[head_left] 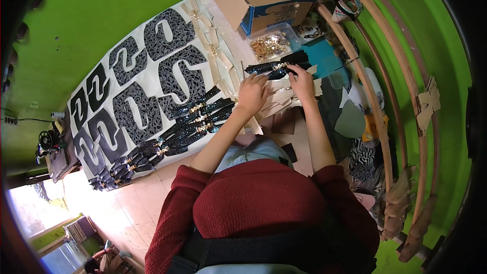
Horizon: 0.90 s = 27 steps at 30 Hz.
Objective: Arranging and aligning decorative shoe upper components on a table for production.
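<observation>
A shiny black strap piece [277,75] with a row of gold beads lies at the far edge of the worktable, in front of both hands. My right hand [303,83] has its fingers closed on the piece beside the gold beads. With curled fingers my left hand [253,93] grips its left end; the fingertips are partly hidden. A second black strap piece [264,67] lies just behind it. Under and between my hands is a pile of beige strips [280,95].
A clear tray of gold ornaments [270,45] stands behind the hands, before an open cardboard box [274,15]. On the left, several finished black straps [203,116], beige bow straps [215,53] and patterned black cut-outs [182,73] cover the white table. Wooden rails [357,66] curve along the right.
</observation>
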Each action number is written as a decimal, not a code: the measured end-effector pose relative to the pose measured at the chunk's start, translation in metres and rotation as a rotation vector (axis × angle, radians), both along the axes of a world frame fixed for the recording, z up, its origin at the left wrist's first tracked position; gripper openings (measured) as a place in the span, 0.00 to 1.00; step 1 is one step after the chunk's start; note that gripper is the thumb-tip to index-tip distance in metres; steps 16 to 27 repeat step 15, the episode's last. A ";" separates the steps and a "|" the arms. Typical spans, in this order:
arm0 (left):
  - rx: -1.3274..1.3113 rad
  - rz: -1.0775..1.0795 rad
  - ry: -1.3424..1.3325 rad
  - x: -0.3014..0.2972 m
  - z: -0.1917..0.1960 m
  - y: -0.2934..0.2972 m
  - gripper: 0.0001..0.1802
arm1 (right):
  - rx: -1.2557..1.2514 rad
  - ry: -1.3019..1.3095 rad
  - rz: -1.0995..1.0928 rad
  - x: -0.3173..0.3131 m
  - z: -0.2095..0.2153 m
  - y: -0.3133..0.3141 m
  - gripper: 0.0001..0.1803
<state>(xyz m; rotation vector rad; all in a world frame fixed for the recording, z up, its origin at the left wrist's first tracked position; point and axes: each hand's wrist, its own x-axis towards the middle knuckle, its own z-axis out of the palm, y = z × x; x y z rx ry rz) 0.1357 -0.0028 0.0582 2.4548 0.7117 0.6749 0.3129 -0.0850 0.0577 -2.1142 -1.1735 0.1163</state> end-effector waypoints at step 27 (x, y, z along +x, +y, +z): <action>-0.019 0.050 0.099 0.050 -0.031 -0.047 0.19 | -0.248 -0.044 0.252 0.051 0.003 0.009 0.19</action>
